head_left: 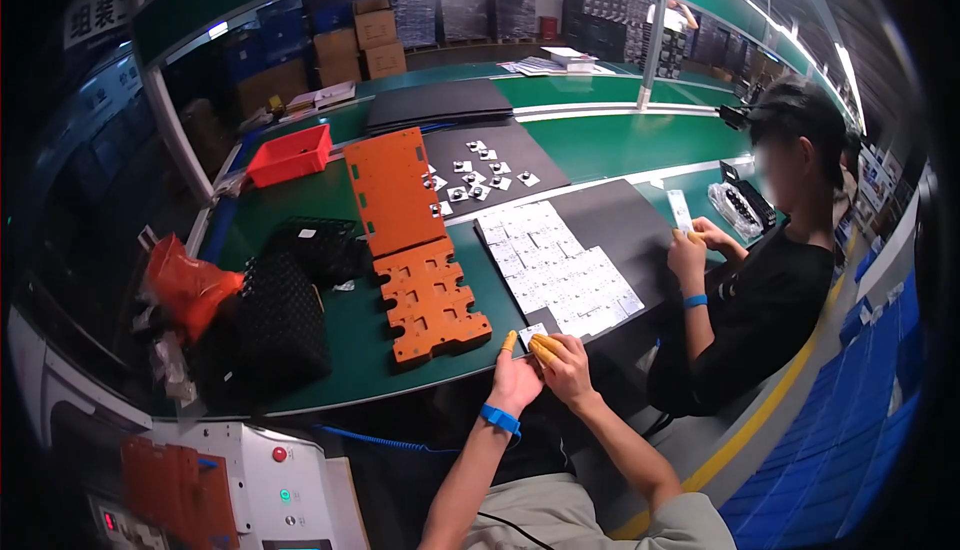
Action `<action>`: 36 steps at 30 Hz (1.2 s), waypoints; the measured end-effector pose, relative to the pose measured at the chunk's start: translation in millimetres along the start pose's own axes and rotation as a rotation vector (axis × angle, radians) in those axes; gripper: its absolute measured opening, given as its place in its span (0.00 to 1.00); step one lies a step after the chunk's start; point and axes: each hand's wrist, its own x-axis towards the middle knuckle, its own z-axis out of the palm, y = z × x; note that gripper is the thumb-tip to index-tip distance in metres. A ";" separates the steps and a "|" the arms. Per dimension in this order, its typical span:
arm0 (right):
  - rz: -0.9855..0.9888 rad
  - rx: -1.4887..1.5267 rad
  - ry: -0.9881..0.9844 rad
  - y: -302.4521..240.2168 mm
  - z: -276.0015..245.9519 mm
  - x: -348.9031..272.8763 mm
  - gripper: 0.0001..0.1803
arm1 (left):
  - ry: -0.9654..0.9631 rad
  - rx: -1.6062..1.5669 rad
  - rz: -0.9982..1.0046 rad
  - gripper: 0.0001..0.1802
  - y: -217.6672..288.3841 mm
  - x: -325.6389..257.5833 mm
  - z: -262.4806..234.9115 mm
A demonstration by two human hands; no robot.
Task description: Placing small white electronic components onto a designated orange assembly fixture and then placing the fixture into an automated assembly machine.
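Observation:
At the near table edge, my left hand (516, 380) and my right hand (566, 364) come together around a small white board (531, 333). Yellow finger cots cover fingertips on both hands. My left fingertip is at the board's left side, and my right fingers pinch its right side. A blue strap (500, 420) circles my left wrist. Just beyond my hands, several white boards (560, 260) lie close together on a dark mat. To the left is an orange fixture: a block with cutouts (430, 300) and a flat plate (388, 190) behind it.
Small white pieces with round black parts (478, 180) lie on a black sheet farther back. A red bin (290, 156), black trays (280, 315) and an orange bag (185, 285) are at left. A machine (270, 485) stands lower left. A co-worker (770, 280) holds a white strip at right.

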 end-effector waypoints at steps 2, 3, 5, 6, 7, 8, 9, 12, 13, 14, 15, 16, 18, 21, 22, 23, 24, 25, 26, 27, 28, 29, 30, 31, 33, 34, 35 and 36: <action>0.014 0.002 -0.039 4.9 -2.9 -0.9 0.14 | -0.018 0.037 0.011 0.36 -6.5 1.6 -3.8; 0.038 0.002 -0.072 2.1 -2.1 3.8 0.14 | -0.029 0.083 0.016 0.36 -6.0 1.0 -5.1; 0.020 0.032 -0.057 -5.5 -2.0 10.8 0.14 | -0.002 0.097 0.042 0.35 -6.6 0.2 -7.1; 0.014 0.046 -0.040 -7.9 -3.6 15.3 0.15 | 0.022 0.114 0.047 0.34 -7.7 0.9 -6.9; 0.006 0.078 -0.032 -0.8 4.0 8.1 0.17 | 0.026 0.144 0.051 0.31 -8.4 1.0 -7.4; -0.001 0.079 -0.025 1.7 5.9 5.7 0.17 | 0.021 0.149 0.057 0.31 -8.8 1.5 -7.7; 0.001 0.072 -0.027 1.6 5.4 3.9 0.18 | 0.037 0.160 0.069 0.31 -11.6 0.1 -7.7; -0.007 0.048 -0.006 2.6 7.8 4.6 0.18 | 0.049 0.167 0.102 0.31 -15.0 1.5 -6.4; -0.001 0.059 0.000 1.1 8.4 6.0 0.18 | 0.025 0.185 0.141 0.31 -14.6 2.1 -7.1; 0.005 0.070 0.006 -0.3 8.7 6.1 0.18 | 0.000 0.203 0.179 0.32 -14.6 1.9 -8.0; 0.000 0.060 0.016 3.0 8.3 5.0 0.18 | -0.003 0.209 0.172 0.32 -16.0 0.9 -5.8; 0.003 0.053 0.021 5.5 7.9 3.7 0.18 | 0.031 0.218 0.135 0.33 -16.0 -2.1 -4.8; -0.003 0.076 0.046 6.0 8.8 5.4 0.18 | 0.062 0.234 0.100 0.35 -11.8 -6.0 -6.4; -0.023 0.072 0.043 4.2 4.7 10.4 0.17 | 0.012 0.294 0.002 0.35 -7.2 -17.3 -10.5; -0.025 0.078 0.036 3.8 4.0 12.8 0.17 | 0.007 0.303 0.003 0.35 -5.8 -20.9 -13.8; -0.032 0.085 0.039 3.8 3.0 15.3 0.18 | -0.015 0.351 -0.023 0.34 -4.7 -24.9 -17.0; -0.024 0.102 0.026 3.7 2.4 17.3 0.19 | -0.037 0.402 -0.045 0.34 -0.6 -28.2 -16.6; -0.012 0.113 0.019 5.8 0.5 16.4 0.19 | -0.006 0.409 -0.076 0.30 -0.9 -35.0 -11.7; 0.000 0.124 0.012 8.1 -0.8 15.8 0.20 | -0.007 0.419 -0.083 0.30 -1.8 -42.2 -6.9; 0.003 0.121 0.020 7.7 -4.1 15.9 0.20 | -0.006 0.697 0.014 0.28 -4.1 -52.2 -2.0; 0.060 0.140 0.000 2.9 -4.3 19.8 0.20 | -0.003 0.967 0.129 0.26 -3.4 -60.5 -3.1; 0.118 0.160 -0.020 -1.9 -4.2 23.3 0.21 | -0.057 1.176 0.326 0.24 -0.5 -50.6 -34.2; 0.125 0.154 -0.017 -0.2 -7.5 21.7 0.21 | -0.062 1.180 0.318 0.24 -1.6 -54.1 -25.9; 0.169 0.179 0.028 1.4 -9.3 19.6 0.22 | 0.000 1.127 0.229 0.24 -1.6 -66.8 -11.8; 0.217 0.214 0.138 0.1 -11.7 20.7 0.23 | 0.040 1.053 0.168 0.25 0.0 -73.1 -5.0; 0.216 0.217 0.140 -2.5 -10.9 20.5 0.23 | 0.042 1.055 0.171 0.25 1.6 -73.4 -6.7; 0.260 0.268 0.226 -5.7 -10.0 18.1 0.22 | 0.017 1.029 0.194 0.25 2.6 -74.3 -8.7; 0.303 0.320 0.310 -9.2 -9.2 18.1 0.21 | -0.005 1.001 0.219 0.26 4.5 -75.6 -9.7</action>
